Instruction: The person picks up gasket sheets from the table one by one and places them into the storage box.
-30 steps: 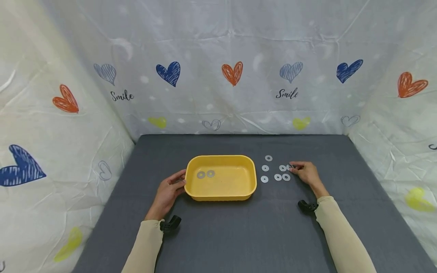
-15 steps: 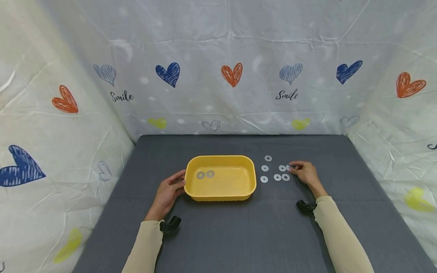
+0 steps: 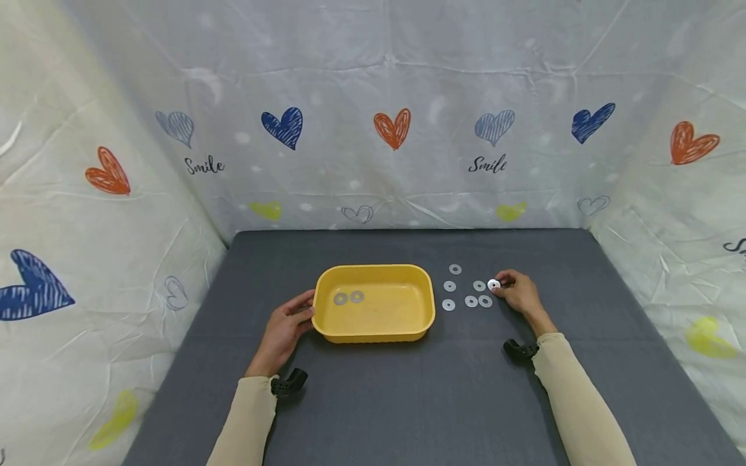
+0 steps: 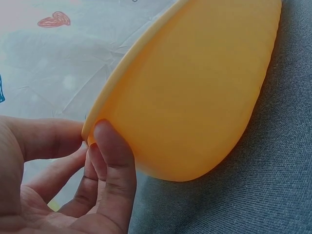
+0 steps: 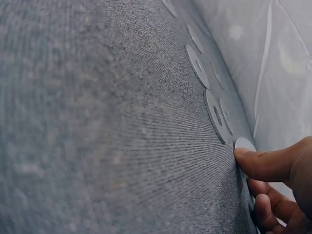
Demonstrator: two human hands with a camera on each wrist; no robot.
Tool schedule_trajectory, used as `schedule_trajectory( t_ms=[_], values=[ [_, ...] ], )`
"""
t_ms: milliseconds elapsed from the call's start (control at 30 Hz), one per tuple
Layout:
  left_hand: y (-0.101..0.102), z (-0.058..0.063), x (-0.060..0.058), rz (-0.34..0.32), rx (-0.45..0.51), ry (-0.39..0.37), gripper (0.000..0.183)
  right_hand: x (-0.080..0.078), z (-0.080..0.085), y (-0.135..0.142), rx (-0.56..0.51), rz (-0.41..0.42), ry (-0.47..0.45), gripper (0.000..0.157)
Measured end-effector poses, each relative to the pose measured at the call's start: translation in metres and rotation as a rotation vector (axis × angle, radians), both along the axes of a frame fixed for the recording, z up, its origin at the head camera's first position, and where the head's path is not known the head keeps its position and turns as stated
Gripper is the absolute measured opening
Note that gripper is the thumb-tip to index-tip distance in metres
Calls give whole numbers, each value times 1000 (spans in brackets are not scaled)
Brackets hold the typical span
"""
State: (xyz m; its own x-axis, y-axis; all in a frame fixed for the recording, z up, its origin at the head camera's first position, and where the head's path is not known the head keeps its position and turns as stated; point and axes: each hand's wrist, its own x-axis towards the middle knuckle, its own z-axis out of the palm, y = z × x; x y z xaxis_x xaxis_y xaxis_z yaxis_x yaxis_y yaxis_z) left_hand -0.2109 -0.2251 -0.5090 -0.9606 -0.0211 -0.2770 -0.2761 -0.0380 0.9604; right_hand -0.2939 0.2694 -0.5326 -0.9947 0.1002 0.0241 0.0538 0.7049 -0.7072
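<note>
A yellow plastic tub (image 3: 379, 338) stands on the dark grey cloth. My left hand (image 3: 282, 336) holds its left end; in the left wrist view the thumb (image 4: 116, 156) lies against the outer wall and the index finger meets the rim. Two flat metal washers (image 3: 357, 296) lie inside the tub, near its left side. To the right, my right hand (image 3: 520, 296) pinches another washer (image 3: 493, 285) between thumb and fingers, tilted up at one edge. In the right wrist view the thumb (image 5: 265, 163) covers part of that washer (image 5: 244, 144).
Several loose washers (image 3: 471, 301) lie flat on the cloth between the tub and my right hand. The grey table (image 3: 373, 401) ends at a white sheet (image 3: 326, 77) printed with hearts, which hangs behind and at both sides.
The washer at my right fingertips has tilted up and now catches the light, with the fingers curled closer on it. My left hand and the tub keep their places.
</note>
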Motion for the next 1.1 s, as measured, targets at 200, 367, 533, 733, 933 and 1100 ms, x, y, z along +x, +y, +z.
schedule_trajectory(
  t_ms=[200, 367, 533, 733, 933, 1100],
  values=[
    [0, -1, 0, -2, -7, 0, 47, 3, 2, -3, -3, -15, -12, 23],
    [0, -2, -2, -6, -1, 11, 47, 8, 4, -4, -18, -18, 6, 19],
    [0, -4, -1, -5, 8, 11, 47, 13, 6, -7, -37, -20, 40, 18],
    [0, -4, -2, -6, -2, 15, 48, 18, 10, -13, -79, -37, 43, 17],
    [-2, -4, -3, -12, 7, 28, 48, 24, 17, -20, -109, -51, 49, 17],
    [-2, -5, -1, -9, 4, 34, 47, 27, 24, -25, -131, -41, 66, 20]
  ],
)
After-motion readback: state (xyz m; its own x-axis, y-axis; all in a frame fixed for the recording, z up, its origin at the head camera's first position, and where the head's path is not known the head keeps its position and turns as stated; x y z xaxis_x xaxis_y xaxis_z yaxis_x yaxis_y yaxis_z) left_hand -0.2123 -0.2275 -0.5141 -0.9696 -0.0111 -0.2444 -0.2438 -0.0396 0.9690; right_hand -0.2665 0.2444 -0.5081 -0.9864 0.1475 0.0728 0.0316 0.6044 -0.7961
